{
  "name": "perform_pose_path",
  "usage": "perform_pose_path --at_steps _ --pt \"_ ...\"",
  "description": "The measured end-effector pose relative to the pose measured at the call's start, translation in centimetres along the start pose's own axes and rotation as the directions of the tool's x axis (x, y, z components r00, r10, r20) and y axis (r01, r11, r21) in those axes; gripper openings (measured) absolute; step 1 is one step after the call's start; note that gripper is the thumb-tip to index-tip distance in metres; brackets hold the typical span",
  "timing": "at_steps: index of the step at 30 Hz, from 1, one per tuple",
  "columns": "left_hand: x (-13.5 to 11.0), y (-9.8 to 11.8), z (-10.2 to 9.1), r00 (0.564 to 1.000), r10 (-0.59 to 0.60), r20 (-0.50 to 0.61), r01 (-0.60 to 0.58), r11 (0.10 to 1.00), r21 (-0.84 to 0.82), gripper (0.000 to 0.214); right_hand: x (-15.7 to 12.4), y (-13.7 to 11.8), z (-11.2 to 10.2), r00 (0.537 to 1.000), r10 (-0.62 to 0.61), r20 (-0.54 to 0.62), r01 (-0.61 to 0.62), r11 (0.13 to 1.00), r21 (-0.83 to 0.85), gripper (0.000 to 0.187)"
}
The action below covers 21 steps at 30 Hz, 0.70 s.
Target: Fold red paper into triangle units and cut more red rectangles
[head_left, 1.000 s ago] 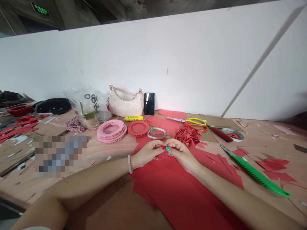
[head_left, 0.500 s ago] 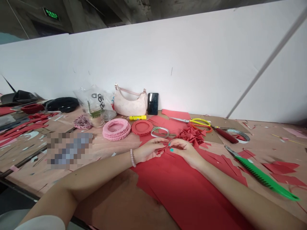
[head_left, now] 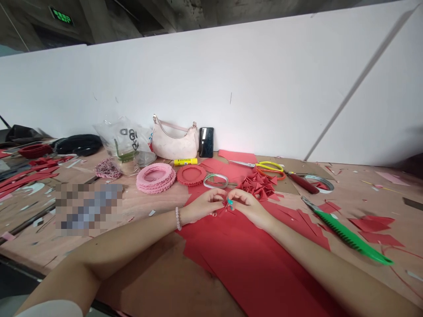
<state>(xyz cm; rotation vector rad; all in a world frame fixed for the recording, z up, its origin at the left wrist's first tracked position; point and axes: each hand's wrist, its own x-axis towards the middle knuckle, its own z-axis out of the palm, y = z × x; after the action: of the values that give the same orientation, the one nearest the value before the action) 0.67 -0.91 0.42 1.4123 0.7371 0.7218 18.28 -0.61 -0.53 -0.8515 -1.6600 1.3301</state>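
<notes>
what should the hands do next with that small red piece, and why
Probably pinch the small red piece firmly to set any crease: the left hand and right hand meet around it, and folded red pieces lie piled just beyond.

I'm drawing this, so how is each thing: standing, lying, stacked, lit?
Left hand, pinching a small red piece
Right hand, pinching it too
Red sheets, lying flat
Folded red pieces, heaped
Pink rings, stacked
Red ring, lying flat
Glue stick, lying on its side
Phone, upright, screen dark
Handbag, standing
Scissors, lying down
Green-handled tool, lying down
Exit sign, lit
</notes>
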Motion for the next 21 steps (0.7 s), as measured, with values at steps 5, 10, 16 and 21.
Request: perform_pose_path --at_steps 5,10,16,21 --pt "0.03 -0.41 0.28 0.996 0.084 0.023 -0.087 0.986 0.146 0.03 0.0 0.11 0.14 1.0 0.007 0.018 -0.008 0.999 0.039 0.009" --pt "-0.16 -0.4 0.58 0.997 0.075 0.027 -0.079 0.982 0.173 0.03 -0.01 0.03 0.22 1.0 0.004 0.027 -0.006 0.998 0.055 0.011" --pt "-0.21 -0.08 0.76 0.999 0.04 0.019 -0.042 0.99 0.137 0.029 -0.04 -0.06 0.21 1.0 0.023 0.011 -0.023 0.996 0.088 0.016" --pt "-0.08 -0.12 0.68 0.999 0.041 0.033 -0.042 0.998 0.05 0.028 -0.06 -0.19 0.34 1.0 0.021 0.019 -0.023 0.994 0.102 0.017"
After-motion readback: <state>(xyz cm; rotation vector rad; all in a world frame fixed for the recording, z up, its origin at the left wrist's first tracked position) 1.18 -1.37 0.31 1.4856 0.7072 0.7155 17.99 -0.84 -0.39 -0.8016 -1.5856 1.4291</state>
